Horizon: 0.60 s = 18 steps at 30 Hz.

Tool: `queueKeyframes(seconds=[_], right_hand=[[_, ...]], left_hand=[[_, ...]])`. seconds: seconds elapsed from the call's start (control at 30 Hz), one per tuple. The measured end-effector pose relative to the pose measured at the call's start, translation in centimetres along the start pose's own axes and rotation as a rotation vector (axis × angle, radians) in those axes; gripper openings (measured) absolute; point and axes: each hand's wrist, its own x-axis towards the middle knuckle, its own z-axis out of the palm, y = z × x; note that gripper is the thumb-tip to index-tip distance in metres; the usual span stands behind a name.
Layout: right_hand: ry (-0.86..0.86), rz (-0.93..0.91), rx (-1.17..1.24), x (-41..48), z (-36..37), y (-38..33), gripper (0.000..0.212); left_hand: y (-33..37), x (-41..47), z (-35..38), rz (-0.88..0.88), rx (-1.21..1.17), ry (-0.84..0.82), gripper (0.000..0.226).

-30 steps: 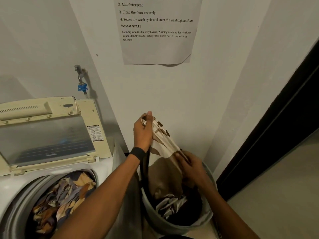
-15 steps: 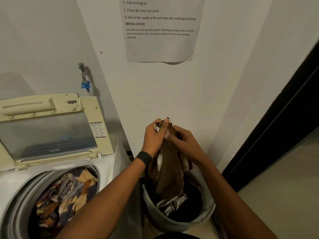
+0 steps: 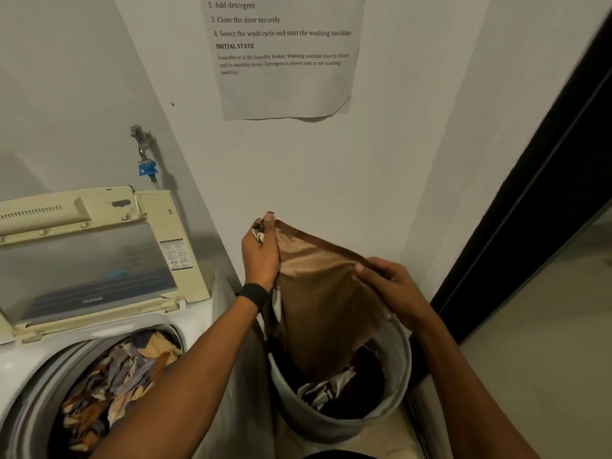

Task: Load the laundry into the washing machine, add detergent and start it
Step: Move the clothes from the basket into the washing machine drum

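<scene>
Head view: a brown cloth [image 3: 326,299] hangs spread above the grey laundry basket [image 3: 395,389], its top hem stretched taut between two hands. The left hand [image 3: 261,250] pinches the upper left corner, raised higher; the right hand [image 3: 387,283] pinches the hem lower at the right. The cloth's lower end dips inside the basket rim, over dark and pale garments lying there. Just left of the basket stands the washing machine [image 3: 36,356], lid [image 3: 89,256] tilted up against the wall, the drum holding crumpled patterned laundry [image 3: 116,379]. The left forearm crosses over the drum's right edge. A dark door frame [image 3: 530,193] borders the basket on the right.
</scene>
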Motion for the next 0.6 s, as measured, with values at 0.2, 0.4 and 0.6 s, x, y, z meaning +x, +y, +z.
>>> queueKeyframes(seconds=[0.2,0.4,0.6], right_hand=[[-0.056,-0.158,-0.121,3.0,3.4,-3.4,0.026],[-0.200,-0.107,-0.106,3.5,4.3,-3.3,0.028],[-0.121,-0.059,-0.096,2.1,1.9,-2.1,0.020]], left_hand=[[-0.5,-3.6,2.5,0.112,0.002,-0.343,0.029],[-0.6,-4.2,2.8,0.098,-0.016,-0.297,0.021],[-0.3,-2.6,1.2,0.066,-0.018,-0.136,0.023]])
